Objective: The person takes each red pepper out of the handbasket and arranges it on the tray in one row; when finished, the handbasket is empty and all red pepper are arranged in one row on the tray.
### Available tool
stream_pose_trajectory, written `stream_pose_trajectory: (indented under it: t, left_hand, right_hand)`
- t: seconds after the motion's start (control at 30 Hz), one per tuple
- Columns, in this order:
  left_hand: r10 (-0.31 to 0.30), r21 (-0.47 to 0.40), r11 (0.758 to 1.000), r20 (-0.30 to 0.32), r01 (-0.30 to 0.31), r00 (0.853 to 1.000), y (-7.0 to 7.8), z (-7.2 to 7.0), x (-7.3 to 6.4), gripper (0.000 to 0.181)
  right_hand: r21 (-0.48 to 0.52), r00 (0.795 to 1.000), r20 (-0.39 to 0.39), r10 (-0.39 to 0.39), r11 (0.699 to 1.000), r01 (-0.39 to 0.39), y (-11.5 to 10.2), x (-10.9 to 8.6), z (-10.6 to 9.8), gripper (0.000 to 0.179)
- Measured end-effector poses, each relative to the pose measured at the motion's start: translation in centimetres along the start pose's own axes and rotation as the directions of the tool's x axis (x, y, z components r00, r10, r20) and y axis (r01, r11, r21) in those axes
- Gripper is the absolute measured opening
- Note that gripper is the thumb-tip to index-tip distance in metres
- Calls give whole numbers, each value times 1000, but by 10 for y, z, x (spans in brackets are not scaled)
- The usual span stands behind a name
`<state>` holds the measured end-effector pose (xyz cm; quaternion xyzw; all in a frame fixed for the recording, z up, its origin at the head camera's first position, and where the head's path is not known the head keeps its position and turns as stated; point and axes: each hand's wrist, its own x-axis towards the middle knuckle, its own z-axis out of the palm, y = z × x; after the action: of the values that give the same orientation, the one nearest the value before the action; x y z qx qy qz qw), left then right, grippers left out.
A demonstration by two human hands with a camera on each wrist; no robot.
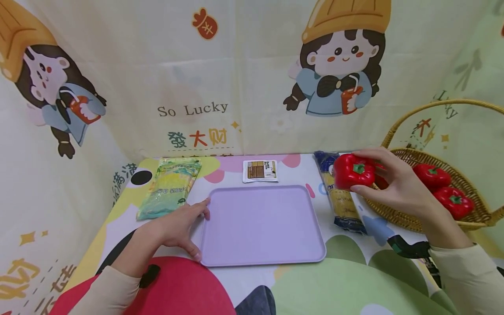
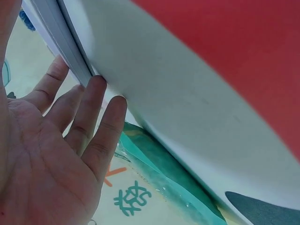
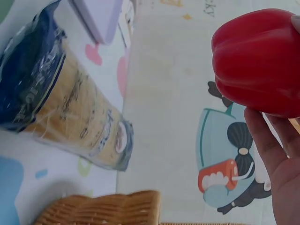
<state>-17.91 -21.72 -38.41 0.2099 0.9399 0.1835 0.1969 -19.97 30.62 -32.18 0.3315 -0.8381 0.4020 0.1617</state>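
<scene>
A red bell pepper (image 1: 348,172) is held up between the thumb and fingers of my right hand (image 1: 399,186), above the pasta packet and the near side of the basket. In the right wrist view, fingers (image 3: 269,140) support the pepper (image 3: 260,61) from below. My left hand (image 1: 177,228) rests at the left side of a flat lilac tray (image 1: 261,225), its fingers and thumb spread along the rim. The left wrist view shows nearly straight fingers (image 2: 86,112) touching the tray's edge (image 2: 70,42).
A wicker basket (image 1: 478,183) with a tall handle stands at the right, holding more red peppers (image 1: 454,202). Beside it lies a pasta packet (image 1: 346,208). A yellow-green bag (image 1: 169,188) lies left of the tray, and a small white-and-brown packet (image 1: 260,170) behind it.
</scene>
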Motion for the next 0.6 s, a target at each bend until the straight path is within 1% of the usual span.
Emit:
stream_pose_trajectory:
  t: [0.1,0.23,0.33,0.43,0.5,0.6]
  left_hand:
    - [-12,4,1000,5,12,1000,0,0,1,87]
    - [-32,-3,999,13,33,999,-1,2,1,115]
    - [-43,-9,999,15,43,999,-1,2,1,126]
    - [-46,-10,999,16,46,999,-1,3,1,124]
    - [-44,-9,999,16,44,999,-1,2,2,119]
    - [-43,-3,999,15,43,999,1,1,3,105]
  right_hand:
    - [22,1000,8,5,1000,-6,1,4,5,88]
    - [38,1000,11,-9,999,9,3,8,14,89]
    - [41,1000,11,-24,999,23,4,11,20,91]
    - [55,1000,19,-19,998,18,2,14,23,91]
    - [60,1000,22,-17,998,16,1,16,24,90]
    - [55,1000,21,-9,998,8,-1,18,26,89]
